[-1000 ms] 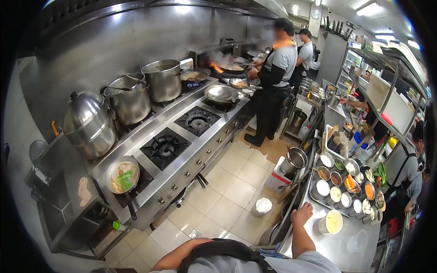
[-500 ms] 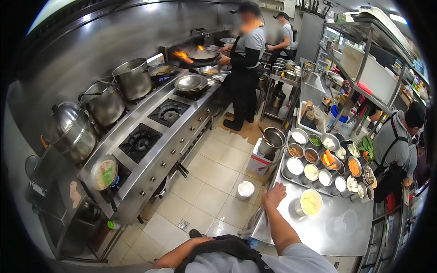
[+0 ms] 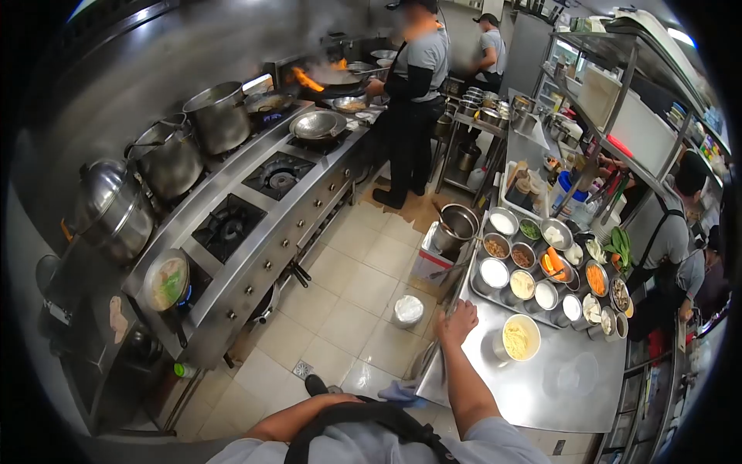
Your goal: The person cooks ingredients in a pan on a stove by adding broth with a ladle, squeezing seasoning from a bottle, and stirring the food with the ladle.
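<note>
My right hand [image 3: 457,323] rests at the left edge of the steel table [image 3: 479,379], fingers apart and nothing held. To its right stands a white tub [image 3: 498,352] with pale yellow shreds or noodles [image 3: 516,339] in it. Beside the tub lies a clear round lid [image 3: 578,375]. Beyond the hand, a tray [image 3: 485,292] carries several metal containers of ingredients, among them carrots [image 3: 553,264] and white powders or creams. My left forearm [image 3: 301,417] bends in against the apron at my waist; the fingers of that hand are hidden.
On the left stove [image 3: 287,232], a pan [image 3: 166,282] with green and pale food sits over a blue flame. Large pots [image 3: 220,127] line the back. A person [image 3: 413,77] works at a flaming wok [image 3: 336,81]. A white bucket [image 3: 408,311] stands on the tiled floor.
My view has shifted slightly. My right hand stays at the table edge, its fingers a little less spread. The pan flames at the far wok have changed shape.
</note>
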A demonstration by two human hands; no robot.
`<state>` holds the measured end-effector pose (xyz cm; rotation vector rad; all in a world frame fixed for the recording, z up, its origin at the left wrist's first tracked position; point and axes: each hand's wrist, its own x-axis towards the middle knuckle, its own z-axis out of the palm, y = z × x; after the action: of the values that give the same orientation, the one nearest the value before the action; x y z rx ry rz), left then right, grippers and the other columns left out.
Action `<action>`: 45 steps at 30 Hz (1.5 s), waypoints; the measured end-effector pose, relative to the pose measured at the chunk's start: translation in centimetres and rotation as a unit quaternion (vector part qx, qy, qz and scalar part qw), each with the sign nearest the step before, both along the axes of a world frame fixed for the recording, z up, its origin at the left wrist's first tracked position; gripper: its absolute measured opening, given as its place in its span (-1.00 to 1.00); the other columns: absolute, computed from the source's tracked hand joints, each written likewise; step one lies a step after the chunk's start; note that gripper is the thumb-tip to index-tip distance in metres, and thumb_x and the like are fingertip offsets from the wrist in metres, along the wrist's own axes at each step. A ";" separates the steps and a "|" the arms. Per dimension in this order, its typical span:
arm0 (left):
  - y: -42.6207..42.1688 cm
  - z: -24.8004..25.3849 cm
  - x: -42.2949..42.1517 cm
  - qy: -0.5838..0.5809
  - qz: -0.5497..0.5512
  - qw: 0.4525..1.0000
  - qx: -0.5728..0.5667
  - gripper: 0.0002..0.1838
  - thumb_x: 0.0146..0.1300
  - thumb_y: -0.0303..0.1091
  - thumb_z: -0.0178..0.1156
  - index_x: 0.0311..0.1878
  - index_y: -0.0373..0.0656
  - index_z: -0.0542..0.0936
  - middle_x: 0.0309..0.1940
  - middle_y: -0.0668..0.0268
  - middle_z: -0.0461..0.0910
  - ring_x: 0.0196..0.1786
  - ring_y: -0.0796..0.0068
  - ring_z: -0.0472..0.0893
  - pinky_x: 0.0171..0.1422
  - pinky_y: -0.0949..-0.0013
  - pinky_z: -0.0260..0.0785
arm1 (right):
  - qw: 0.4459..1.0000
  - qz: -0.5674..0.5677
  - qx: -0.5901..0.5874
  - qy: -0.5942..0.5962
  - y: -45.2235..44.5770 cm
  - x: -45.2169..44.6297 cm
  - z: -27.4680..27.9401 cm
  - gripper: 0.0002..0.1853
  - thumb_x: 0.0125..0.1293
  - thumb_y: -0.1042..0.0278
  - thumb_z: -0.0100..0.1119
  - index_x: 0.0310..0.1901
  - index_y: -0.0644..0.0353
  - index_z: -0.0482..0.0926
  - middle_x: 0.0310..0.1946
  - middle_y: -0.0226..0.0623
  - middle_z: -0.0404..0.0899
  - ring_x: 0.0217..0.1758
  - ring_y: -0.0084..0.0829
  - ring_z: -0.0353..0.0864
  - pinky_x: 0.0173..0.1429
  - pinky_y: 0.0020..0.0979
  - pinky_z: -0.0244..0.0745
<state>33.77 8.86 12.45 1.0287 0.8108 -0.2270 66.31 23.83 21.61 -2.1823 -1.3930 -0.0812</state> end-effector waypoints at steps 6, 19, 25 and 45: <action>3.5 -4.2 -6.4 -0.045 -0.045 0.994 0.087 -0.50 0.37 0.02 -0.03 0.11 -0.21 0.53 0.01 0.35 0.58 0.02 0.49 0.52 0.11 0.40 0.33 | 0.999 -0.020 -0.011 -0.047 0.4 -1.3 1.0 -0.40 -0.08 0.32 0.31 0.07 0.20 0.38 0.13 -0.08 0.32 0.31 -0.10 0.18 0.35 -0.10 0.01; 11.6 -0.3 -17.4 -0.045 -0.097 0.993 0.053 -0.48 0.39 0.02 -0.14 0.28 -0.05 0.39 0.23 0.19 0.42 0.25 0.35 0.39 0.34 0.30 0.16 | 0.992 -0.050 0.012 -0.114 1.3 -3.1 0.2 -0.50 -0.14 0.47 0.21 -0.05 0.24 0.37 -0.03 -0.05 0.36 0.11 -0.04 0.33 0.18 -0.13 0.22; 15.1 -4.8 -19.9 -0.054 -0.096 0.988 0.109 -0.49 0.40 0.01 -0.15 0.28 -0.07 0.39 0.23 0.20 0.42 0.25 0.35 0.39 0.33 0.31 0.16 | 0.989 -0.079 -0.013 -0.121 1.6 -3.1 1.9 -0.49 -0.15 0.46 0.18 -0.04 0.25 0.36 0.04 -0.02 0.34 0.15 -0.05 0.31 0.20 -0.13 0.20; 36.0 -5.9 -9.3 0.013 -0.150 0.983 0.102 -0.46 0.32 0.08 -0.02 0.15 -0.14 0.52 0.12 0.33 0.51 0.11 0.42 0.47 0.23 0.31 0.26 | 0.975 -0.066 -0.119 -0.177 4.2 -3.0 3.5 -0.59 0.04 0.27 0.17 -0.09 0.34 0.49 -0.01 0.04 0.45 0.13 0.03 0.37 0.14 -0.02 0.32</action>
<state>24.44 44.88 6.50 1.3448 0.7097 -0.4210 63.33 28.03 25.08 -2.5541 -1.5065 -0.3882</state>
